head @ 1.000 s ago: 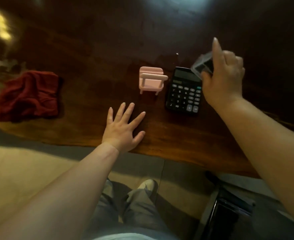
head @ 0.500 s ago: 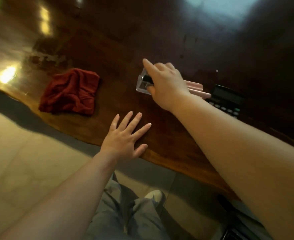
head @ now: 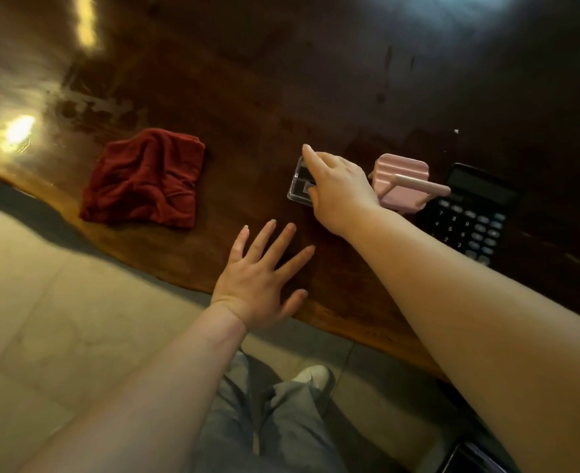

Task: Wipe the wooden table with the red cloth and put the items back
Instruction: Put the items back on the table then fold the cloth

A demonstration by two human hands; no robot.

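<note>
A crumpled red cloth (head: 145, 179) lies on the dark wooden table (head: 281, 80) at the left. My right hand (head: 339, 186) grips a small clear plastic box (head: 300, 186) that rests on or just above the table, left of a pink stand (head: 403, 180). A black calculator (head: 469, 216) lies right of the stand. My left hand (head: 264, 278) lies flat on the table near its front edge, fingers spread, holding nothing.
The table's wavy front edge (head: 179, 285) runs from left to lower right. Below it are a pale tiled floor (head: 43, 319), my legs and one shoe (head: 312, 375). A dark object (head: 469, 455) sits at the bottom right.
My right hand has carried the clear box from right of the calculator to left of the pink stand and lowered it to the table. My left hand has stayed flat.
</note>
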